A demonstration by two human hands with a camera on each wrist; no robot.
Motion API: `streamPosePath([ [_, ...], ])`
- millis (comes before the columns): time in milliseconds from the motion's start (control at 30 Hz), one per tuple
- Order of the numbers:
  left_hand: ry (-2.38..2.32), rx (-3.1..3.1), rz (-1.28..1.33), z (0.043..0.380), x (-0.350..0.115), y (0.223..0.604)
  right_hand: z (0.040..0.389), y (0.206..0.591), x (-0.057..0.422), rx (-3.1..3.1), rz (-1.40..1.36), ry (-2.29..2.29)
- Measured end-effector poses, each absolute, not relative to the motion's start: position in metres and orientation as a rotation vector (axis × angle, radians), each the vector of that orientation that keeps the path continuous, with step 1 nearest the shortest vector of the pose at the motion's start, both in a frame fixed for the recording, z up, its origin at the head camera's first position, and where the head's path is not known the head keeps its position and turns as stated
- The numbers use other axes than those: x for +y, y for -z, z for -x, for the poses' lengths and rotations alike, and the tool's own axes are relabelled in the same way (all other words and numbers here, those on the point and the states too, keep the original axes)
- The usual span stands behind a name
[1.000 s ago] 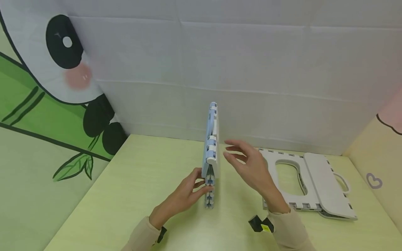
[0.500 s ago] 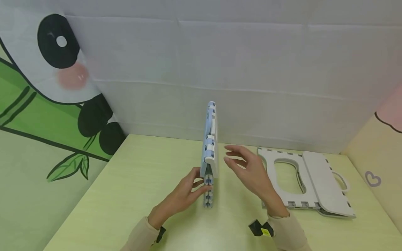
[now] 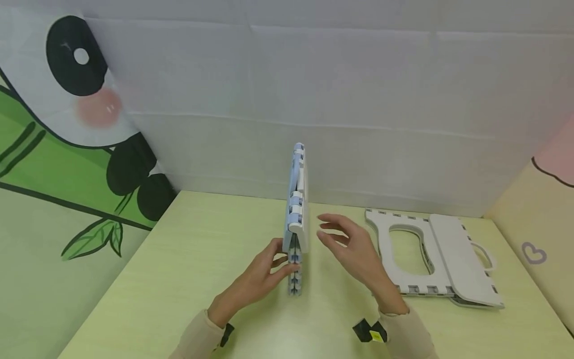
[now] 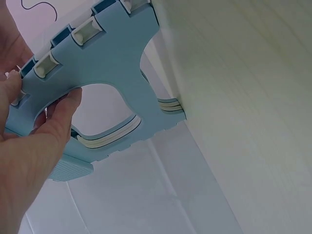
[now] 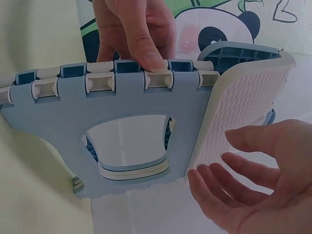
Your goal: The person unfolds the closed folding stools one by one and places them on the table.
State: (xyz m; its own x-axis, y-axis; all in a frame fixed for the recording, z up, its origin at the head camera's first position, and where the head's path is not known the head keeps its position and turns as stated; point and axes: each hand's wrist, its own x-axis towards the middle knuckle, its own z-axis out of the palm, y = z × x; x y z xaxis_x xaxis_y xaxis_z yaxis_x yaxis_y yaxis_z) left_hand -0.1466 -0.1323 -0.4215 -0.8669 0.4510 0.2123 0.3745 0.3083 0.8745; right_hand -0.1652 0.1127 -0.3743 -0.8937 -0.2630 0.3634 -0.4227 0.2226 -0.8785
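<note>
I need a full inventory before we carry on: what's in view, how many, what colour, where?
folded stool: one, blue and white, on edge at table centre
second folded stool: one, whitish-grey, lying flat at table right
table: one, pale yellow-green, under both stools
backdrop: one, white, behind the table
panda print: one, black and white, upper left
leaf print: one pair, green, lower left
heart outline: one, greyish purple, right wall
wrist devices: two, black, at the cuffs
sleeves: two, beige, bottom edge
left hand: one, bare, gripping the blue-and-white stool
right hand: one, bare, beside that stool, apart
</note>
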Motion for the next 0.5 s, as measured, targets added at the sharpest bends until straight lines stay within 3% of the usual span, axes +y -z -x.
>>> streamPosePath([
  [500, -1.647, 2.464, -0.774, 0.147, -0.132, 0.422, 0.165, 0.39, 0.11, -2.375, -0.655, -1.778],
])
